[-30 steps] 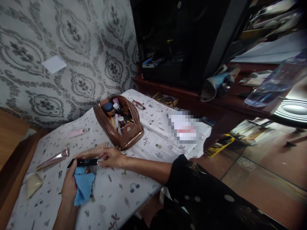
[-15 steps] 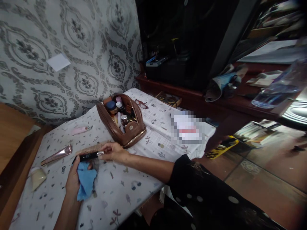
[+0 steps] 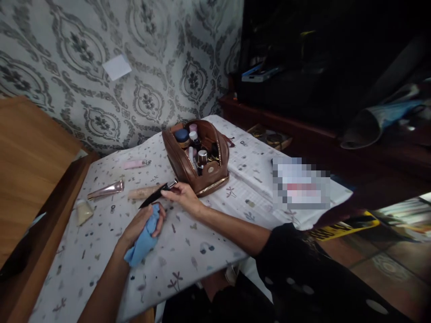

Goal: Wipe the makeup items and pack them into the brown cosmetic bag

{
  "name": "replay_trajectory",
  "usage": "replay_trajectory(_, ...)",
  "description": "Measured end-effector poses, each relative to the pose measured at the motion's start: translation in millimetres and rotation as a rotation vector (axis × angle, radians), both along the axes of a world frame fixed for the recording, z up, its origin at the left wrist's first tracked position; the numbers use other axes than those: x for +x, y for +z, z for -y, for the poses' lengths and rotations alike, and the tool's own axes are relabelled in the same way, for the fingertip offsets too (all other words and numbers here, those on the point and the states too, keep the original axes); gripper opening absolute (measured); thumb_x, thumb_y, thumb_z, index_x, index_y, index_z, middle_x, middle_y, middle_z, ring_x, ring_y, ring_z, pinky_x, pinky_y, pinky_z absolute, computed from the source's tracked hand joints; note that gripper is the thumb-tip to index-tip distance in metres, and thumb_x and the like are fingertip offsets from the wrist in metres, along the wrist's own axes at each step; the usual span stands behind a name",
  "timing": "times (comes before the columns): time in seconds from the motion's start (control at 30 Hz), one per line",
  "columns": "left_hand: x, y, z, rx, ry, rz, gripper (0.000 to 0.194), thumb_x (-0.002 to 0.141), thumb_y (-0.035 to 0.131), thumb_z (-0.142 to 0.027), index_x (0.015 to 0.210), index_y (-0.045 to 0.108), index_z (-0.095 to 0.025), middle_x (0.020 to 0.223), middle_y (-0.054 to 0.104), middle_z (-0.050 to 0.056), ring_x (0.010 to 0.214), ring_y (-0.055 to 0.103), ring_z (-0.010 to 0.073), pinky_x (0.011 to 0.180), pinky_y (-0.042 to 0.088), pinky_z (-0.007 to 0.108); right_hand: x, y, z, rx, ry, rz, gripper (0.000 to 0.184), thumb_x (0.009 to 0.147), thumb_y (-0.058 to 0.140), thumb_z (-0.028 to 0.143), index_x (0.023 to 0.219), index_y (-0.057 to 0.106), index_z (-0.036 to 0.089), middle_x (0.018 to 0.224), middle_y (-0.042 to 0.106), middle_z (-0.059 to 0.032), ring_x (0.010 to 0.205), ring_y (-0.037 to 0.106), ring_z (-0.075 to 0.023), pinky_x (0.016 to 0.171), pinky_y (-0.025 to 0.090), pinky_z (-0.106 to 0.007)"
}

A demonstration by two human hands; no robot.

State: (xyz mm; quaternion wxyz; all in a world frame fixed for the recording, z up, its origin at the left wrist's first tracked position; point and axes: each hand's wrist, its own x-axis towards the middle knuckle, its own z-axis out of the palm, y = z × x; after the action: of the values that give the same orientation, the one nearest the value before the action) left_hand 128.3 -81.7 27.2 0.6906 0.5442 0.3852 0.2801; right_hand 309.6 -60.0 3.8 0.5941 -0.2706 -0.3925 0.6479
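My left hand (image 3: 141,224) is closed on a crumpled blue cloth (image 3: 143,240) just above the patterned tablecloth (image 3: 188,255). My right hand (image 3: 182,196) pinches the silver end of a slim black cosmetic tube (image 3: 157,194), which slants down toward the cloth. An open brown toiletry pouch (image 3: 198,157) full of small bottles and jars stands right behind my right hand.
A beige tube (image 3: 143,192), a rose-gold tube (image 3: 106,190), a pink tube (image 3: 134,164) and a small cream item (image 3: 82,211) lie on the cloth to the left. A wooden board (image 3: 30,152) borders the left side. A dark cabinet (image 3: 323,58) and a low shelf stand at the right.
The view has swung left. My right hand lifted the silver end of the black tube, so it now slants instead of lying level. My left hand still grips the blue cloth.
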Motion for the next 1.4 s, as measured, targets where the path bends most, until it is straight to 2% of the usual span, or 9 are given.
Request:
replay_trajectory(0.07, -3, 7.6, 7, 0.032, -0.025, 0.099, 0.050, 0.085, 0.065, -0.064, 0.087, 0.064, -0.014, 0.055, 0.059, 0.000, 0.038, 0.045, 0.0070, 0.040, 0.033, 0.018, 1, 0.1, 1, -0.003, -0.001, 0.017, 0.050, 0.062, 0.086, 0.055, 0.083, 0.067, 0.015, 0.081, 0.068, -0.0010, 0.077, 0.063, -0.0140, 0.072, 0.052, -0.026)
replay_trajectory(0.27, -18, 27.0, 8, 0.099, 0.167, 0.612, 0.037, 0.090, 0.064, -0.054, 0.095, 0.064, -0.018, 0.058, 0.048, -0.007, 0.035, 0.032, 0.0030, 0.033, 0.029, 0.014, -1, -3.0, 4, -0.050, 0.089, -0.084, 0.059, 0.063, 0.082, 0.065, 0.092, 0.060, 0.018, 0.090, 0.069, -0.0017, 0.090, 0.068, -0.0186, 0.093, 0.055, -0.037)
replay_trajectory(0.4, -5, 30.2, -1, 0.110, 0.500, 0.526, 0.037, 0.089, 0.067, -0.053, 0.097, 0.066, -0.017, 0.073, 0.058, -0.001, 0.054, 0.054, 0.0070, 0.039, 0.039, 0.013, -5, -6.3, 5, -0.063, 0.167, -0.080, 0.055, 0.066, 0.083, 0.059, 0.096, 0.059, 0.020, 0.092, 0.066, -0.0014, 0.089, 0.067, -0.0184, 0.084, 0.056, -0.034)
replay_trajectory(0.53, 20, 10.3, -1, 0.182, 0.731, 0.335, 0.050, 0.081, 0.071, -0.062, 0.108, 0.068, -0.020, 0.101, 0.070, 0.005, 0.091, 0.068, 0.0156, 0.070, 0.057, 0.021, -9, -8.0, 10, -0.075, 0.256, 0.034, 0.041, 0.077, 0.077, 0.047, 0.104, 0.060, 0.021, 0.081, 0.060, 0.0020, 0.074, 0.059, -0.0137, 0.068, 0.050, -0.026)
replay_trajectory(0.63, 32, -8.3, 5, 0.307, 0.658, 0.205, 0.054, 0.082, 0.067, -0.065, 0.118, 0.066, -0.025, 0.121, 0.068, 0.006, 0.116, 0.063, 0.0209, 0.098, 0.053, 0.033, -9, -6.4, 14, 0.032, 0.275, 0.167, 0.040, 0.077, 0.074, 0.034, 0.112, 0.059, 0.020, 0.079, 0.057, 0.0035, 0.073, 0.054, -0.0124, 0.069, 0.046, -0.025)
replay_trajectory(0.7, 35, -15.0, 10, 0.425, 0.538, 0.043, 0.054, 0.085, 0.067, -0.061, 0.126, 0.063, -0.026, 0.132, 0.064, 0.006, 0.130, 0.055, 0.0228, 0.113, 0.042, 0.036, -7, -5.4, 15, 0.082, 0.275, 0.275, 0.034, 0.074, 0.073, 0.025, 0.104, 0.061, 0.017, 0.080, 0.057, 0.0034, 0.073, 0.053, -0.0121, 0.068, 0.044, -0.024)
replay_trajectory(0.8, 33, -15.3, 13, 0.562, 0.365, -0.180, 0.051, 0.090, 0.063, -0.053, 0.132, 0.060, -0.025, 0.136, 0.061, 0.007, 0.137, 0.049, 0.0241, 0.121, 0.030, 0.039, -5, -5.7, 14, 0.039, 0.303, 0.382, 0.020, 0.071, 0.068, 0.019, 0.089, 0.059, 0.016, 0.068, 0.051, 0.0062, 0.060, 0.046, -0.0094, 0.057, 0.037, -0.022)
replay_trajectory(1.07, 30, -6.4, 9, 0.745, 0.298, -0.402, 0.035, 0.097, 0.052, -0.044, 0.120, 0.062, -0.020, 0.118, 0.066, 0.009, 0.116, 0.060, 0.0237, 0.108, 0.043, 0.039, -5, -4.0, 14, 0.001, 0.344, 0.367, 0.018, 0.070, 0.059, 0.010, 0.086, 0.056, 0.016, 0.055, 0.046, 0.0097, 0.049, 0.041, -0.0070, 0.047, 0.033, -0.019)
replay_trajectory(1.4, 33, -8.7, 16, 0.931, 0.455, -0.515, 0.024, 0.095, 0.054, -0.042, 0.103, 0.064, -0.022, 0.102, 0.065, 0.007, 0.102, 0.059, 0.0245, 0.096, 0.046, 0.039, -7, -4.9, 14, 0.048, 0.474, 0.298, 0.017, 0.073, 0.068, 0.014, 0.084, 0.055, 0.017, 0.057, 0.053, 0.0089, 0.049, 0.048, -0.0065, 0.049, 0.041, -0.018)
